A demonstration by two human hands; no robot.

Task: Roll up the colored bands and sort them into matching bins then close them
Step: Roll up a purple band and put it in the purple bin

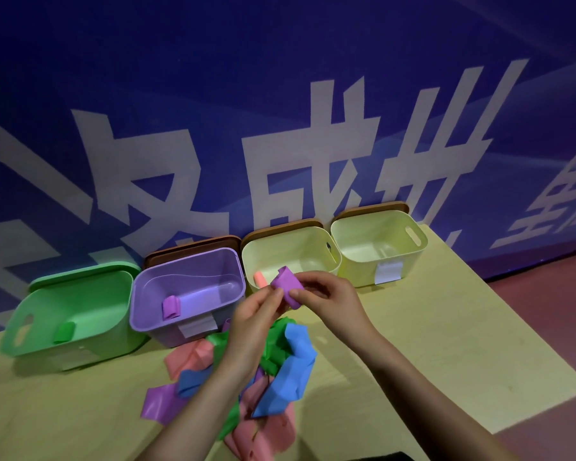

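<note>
Nearest on the pale yellow table [413, 327] lies a loose heap of unrolled bands [246, 394]: pink, green, purple and a large blue band [290, 371] on its right side; a flat purple strip [160, 405] sticks out at the heap's left. Above the heap both hands meet around a rolled purple band [288, 286]; the left hand [253, 324] pinches its near end with thumb and fingertips, and the right hand [326, 296] curls its fingers round the roll from the right.

Farther back four open bins stand in a row along the table's far edge; from left to right, a green bin [47, 314] tilted toward the viewer with a small green roll [64, 331] inside; a purple bin [147, 304] holding a purple roll [171, 306]; a pale yellow bin [280, 247] with a pink roll [260, 279] showing at its near wall, just beside the held roll; another pale yellow bin [409, 257] at the far right. White labels hang on the fronts of the purple and rightmost bins. Brown lids [193, 247] lean behind the three right-hand bins, a green lid [80, 272] behind the green one; beyond is a blue wall [280, 78] with large white characters.
</note>
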